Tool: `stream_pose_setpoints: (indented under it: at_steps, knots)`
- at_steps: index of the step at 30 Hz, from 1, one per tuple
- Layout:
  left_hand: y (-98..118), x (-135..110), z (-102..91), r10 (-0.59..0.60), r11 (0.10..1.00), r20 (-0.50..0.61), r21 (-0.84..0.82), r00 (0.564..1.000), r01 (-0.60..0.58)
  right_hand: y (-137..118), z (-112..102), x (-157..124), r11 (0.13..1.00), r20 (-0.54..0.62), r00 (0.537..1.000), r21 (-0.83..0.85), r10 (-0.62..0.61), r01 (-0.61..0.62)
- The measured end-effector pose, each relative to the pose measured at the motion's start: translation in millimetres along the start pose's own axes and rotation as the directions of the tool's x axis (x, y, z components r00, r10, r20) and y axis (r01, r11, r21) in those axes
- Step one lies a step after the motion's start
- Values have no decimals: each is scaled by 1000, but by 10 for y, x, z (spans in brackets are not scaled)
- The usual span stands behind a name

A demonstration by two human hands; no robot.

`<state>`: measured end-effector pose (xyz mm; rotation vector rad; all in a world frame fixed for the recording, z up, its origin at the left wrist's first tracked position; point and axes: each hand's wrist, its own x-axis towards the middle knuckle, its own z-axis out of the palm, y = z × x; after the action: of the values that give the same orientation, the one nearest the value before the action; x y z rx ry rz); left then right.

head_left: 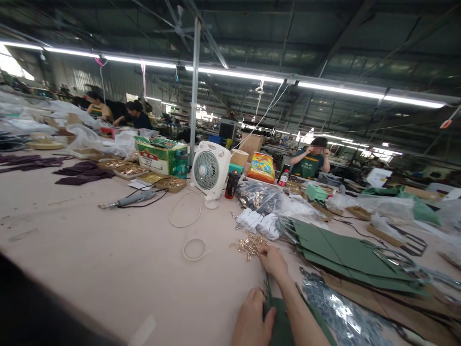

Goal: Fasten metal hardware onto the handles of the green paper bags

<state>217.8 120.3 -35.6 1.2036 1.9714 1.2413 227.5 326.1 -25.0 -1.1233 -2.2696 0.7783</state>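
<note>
The left hand (252, 317) pinches a green strip (283, 327) between its fingers, while the right hand (273, 262), fingers curled downward, sits just beside a pile of brass fittings (250, 246) on the table (108, 230).

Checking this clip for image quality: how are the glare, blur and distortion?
In the head view, the fluorescent tubes glare, the metal pieces flare white, the wide lens bows the worktable, a dark blur fills the lower-left corner, and the left hand and right hand look fairly sharp.
</note>
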Motion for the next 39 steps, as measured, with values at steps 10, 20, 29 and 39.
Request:
stream_pose_setpoints:
  at_steps: [10, 20, 29, 39]
  knots:
    - [-60, 30, 2, 69, 990, -48, -116, 996, -74, 14, -424, -335, 896, -110, 993, 443, 45, 9]
    - [-18, 5, -26, -11, 869, -175, -489, 985, -77, -15, -1000, -1682, 615, 111, 984, 770, 137, -173]
    - [196, 49, 292, -305, 363, 88, -910, 948, 201, 218, -770, -2118, 802, -115, 954, 575, 276, -162]
    - [163, -53, 306, -193, 110, 88, -988, 977, 111, 83, -708, -2115, 870, -252, 952, 493, 175, -29]
